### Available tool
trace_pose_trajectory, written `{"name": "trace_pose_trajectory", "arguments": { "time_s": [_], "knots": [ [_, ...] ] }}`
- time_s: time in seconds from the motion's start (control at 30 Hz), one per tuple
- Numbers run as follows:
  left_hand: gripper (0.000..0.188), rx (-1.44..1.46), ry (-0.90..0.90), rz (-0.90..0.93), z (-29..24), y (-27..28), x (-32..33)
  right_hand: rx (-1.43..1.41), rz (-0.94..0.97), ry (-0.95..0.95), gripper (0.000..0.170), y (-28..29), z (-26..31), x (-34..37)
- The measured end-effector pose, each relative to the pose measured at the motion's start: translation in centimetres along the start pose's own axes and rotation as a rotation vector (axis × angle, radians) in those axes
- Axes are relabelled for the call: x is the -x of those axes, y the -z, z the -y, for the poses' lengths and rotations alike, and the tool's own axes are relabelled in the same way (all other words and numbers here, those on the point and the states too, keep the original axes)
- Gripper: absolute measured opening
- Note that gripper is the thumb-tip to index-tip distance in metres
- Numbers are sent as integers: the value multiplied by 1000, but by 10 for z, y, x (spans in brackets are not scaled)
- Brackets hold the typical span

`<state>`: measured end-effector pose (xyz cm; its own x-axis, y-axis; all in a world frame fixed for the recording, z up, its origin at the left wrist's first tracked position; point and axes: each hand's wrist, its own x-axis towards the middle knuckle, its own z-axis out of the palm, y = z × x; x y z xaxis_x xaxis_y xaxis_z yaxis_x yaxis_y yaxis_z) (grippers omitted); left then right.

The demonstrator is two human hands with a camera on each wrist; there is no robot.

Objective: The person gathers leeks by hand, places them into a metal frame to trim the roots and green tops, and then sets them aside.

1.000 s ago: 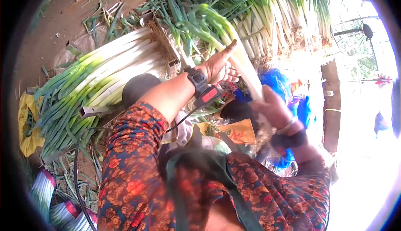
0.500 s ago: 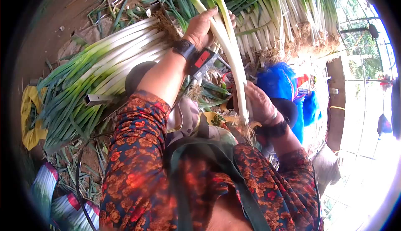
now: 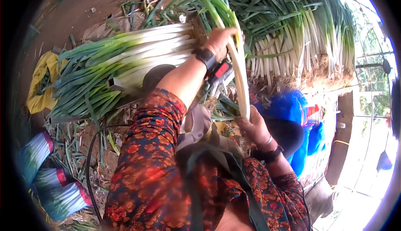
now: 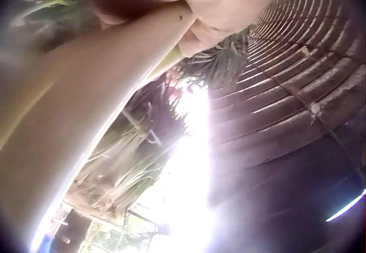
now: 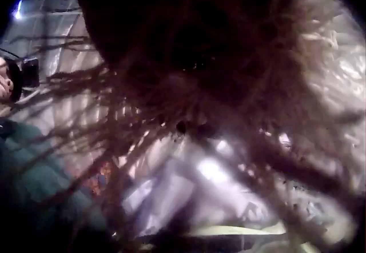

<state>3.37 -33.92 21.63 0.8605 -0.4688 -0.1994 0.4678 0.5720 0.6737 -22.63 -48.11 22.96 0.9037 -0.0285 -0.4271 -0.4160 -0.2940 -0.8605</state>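
In the head view, long green onion stalks (image 3: 239, 72) slant down between the two hands. The left hand (image 3: 221, 43) grips them high up, where white turns to green, its thumb laid across. Lower down, the right hand (image 3: 255, 126) holds the white root end, thumb on the near side. From the left wrist, the pale stalk (image 4: 97, 87) passes under the curled fingers of the left hand (image 4: 223, 7). Dark, blurred roots (image 5: 200, 110) fill the right wrist view and hide that hand's fingers.
A pile of onions (image 3: 138, 55) lies in a metal frame at left, and another pile (image 3: 292, 43) at upper right. Blue plastic (image 3: 288, 109) is right of the hands. A yellow bag (image 3: 39, 80) and red-banded bundles (image 3: 58, 193) sit at far left.
The left hand has gone from spread beside the stalks to gripping them. The right hand has shifted down to the root end. The head view has turned, moving the piles rightward.
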Motion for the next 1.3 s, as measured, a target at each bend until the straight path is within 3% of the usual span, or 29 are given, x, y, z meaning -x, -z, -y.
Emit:
{"name": "trace_pose_trajectory", "arguments": {
  "time_s": [0.07, 0.13, 0.2, 0.27, 0.3, 0.33, 0.4, 0.47, 0.57, 0.6, 0.67, 0.7, 0.73, 0.77, 0.8, 0.87, 0.97, 1.07, 1.1, 1.2, 1.23, 1.3],
  "knots": [
    [22, 95, -81, -36, -31, 25, -13, -93, 94, 45, 48, 0, 6, 4],
    [25, 237, -155, -13, -69, 49, -17, -10, 194, 125, 48, 7, 22, -11],
    [28, 183, -340, -103, -104, 61, 1, 640, 101, 372, 46, 16, 38, -45],
    [13, 184, -439, 46, -158, 64, 50, 712, 19, 553, 42, 6, 56, -87],
    [13, 91, -575, 105, -177, 70, 75, 715, 41, 530, 40, -3, 72, -108],
    [20, 86, -606, 55, -198, 83, 98, 718, 63, 507, 37, -17, 90, -127],
    [27, 100, -626, -113, -240, 138, 154, 754, 14, 712, 37, -55, 113, -161],
    [28, 61, -746, -133, -247, 145, 203, 827, -21, 766, 35, -100, 128, -196],
    [24, -29, -905, -541, -226, 180, 241, 967, -2, 719, 34, -153, 144, -225],
    [24, 22, -856, -635, -210, 193, 246, 1028, -5, 690, 34, -164, 135, -241],
    [31, 63, -636, -627, -162, 238, 244, 1150, -15, 624, 34, -176, 102, -273],
    [31, 23, -357, -702, -137, 262, 240, 1161, -32, 533, 34, -173, 78, -286],
    [26, -325, 100, -539, -117, 324, 241, 1173, -50, 445, 34, -167, 60, -298],
    [27, -521, -43, -661, -98, 297, 244, 1215, -90, 355, 34, -167, 55, -309],
    [33, -535, 53, -979, -107, 271, 247, 1253, -128, 257, 34, -171, 50, -315],
    [42, -876, 35, -1020, -136, 247, 249, 1318, -121, 289, 34, -174, 55, -313],
    [48, -1669, -334, -844, -147, 237, 235, 1281, -124, 272, 32, -177, 52, -317],
    [52, -2285, -503, -630, -135, 266, 217, 1244, -118, 315, 30, -175, 48, -313],
    [46, -2272, -379, -585, -131, 266, 221, 1259, -101, 333, 30, -173, 46, -313],
    [53, -2102, -129, -651, -106, 248, 242, 1317, -100, 387, 29, -171, 41, -308],
    [47, -2023, -79, -690, -96, 249, 247, 1327, -92, 398, 29, -171, 45, -305],
    [41, -2076, -281, -731, -79, 269, 249, 1327, -90, 432, 29, -173, 41, -306]
  ]
}}
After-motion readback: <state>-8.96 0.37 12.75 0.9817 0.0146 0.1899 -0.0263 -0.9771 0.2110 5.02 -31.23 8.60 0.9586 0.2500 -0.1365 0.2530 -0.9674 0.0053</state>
